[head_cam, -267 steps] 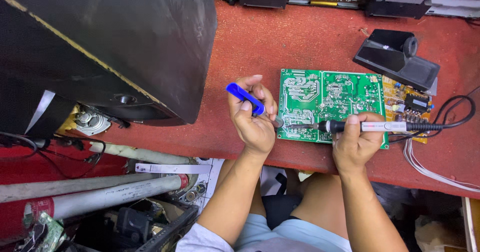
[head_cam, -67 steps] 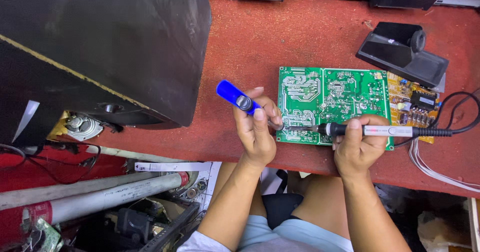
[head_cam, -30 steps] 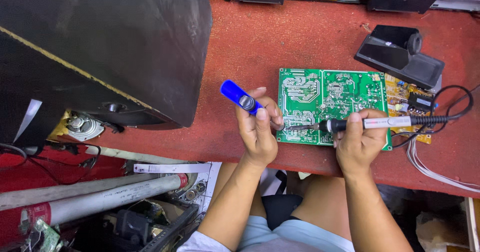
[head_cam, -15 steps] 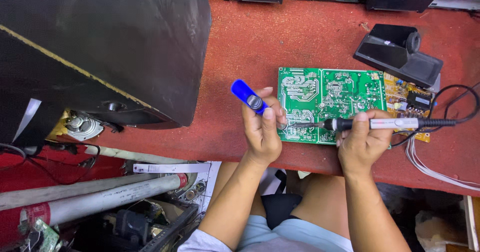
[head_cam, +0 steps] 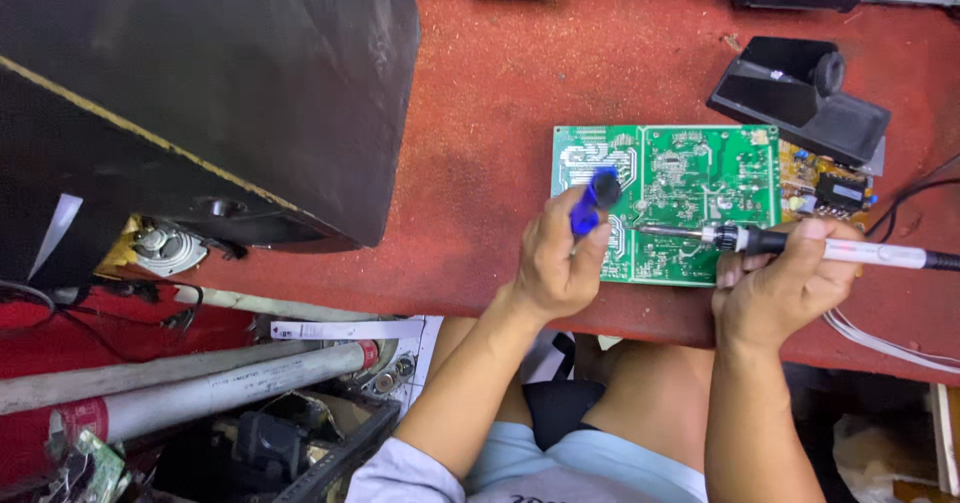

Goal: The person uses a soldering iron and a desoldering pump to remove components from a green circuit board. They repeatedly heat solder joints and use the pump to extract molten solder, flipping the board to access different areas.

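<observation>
A green circuit board (head_cam: pixel 690 178) lies solder side up on the red bench (head_cam: pixel 480 93). My left hand (head_cam: pixel 555 263) grips a blue desoldering pump (head_cam: pixel 592 201), held upright over the board's left part. My right hand (head_cam: pixel 780 288) holds a soldering iron (head_cam: pixel 800 246) with a white and black handle. Its metal tip points left and rests on the board's lower middle. The iron's cable runs off to the right.
A big black speaker box (head_cam: pixel 190 93) fills the left of the bench. A black iron stand (head_cam: pixel 800 98) sits behind the board. A small brown board (head_cam: pixel 825 188) and wires (head_cam: pixel 880 338) lie at the right. Grey pipes (head_cam: pixel 180 388) and clutter are below left.
My left hand has tipped the blue pump upright and brought it over the board's left edge. The soldering iron stays with its tip on the board.
</observation>
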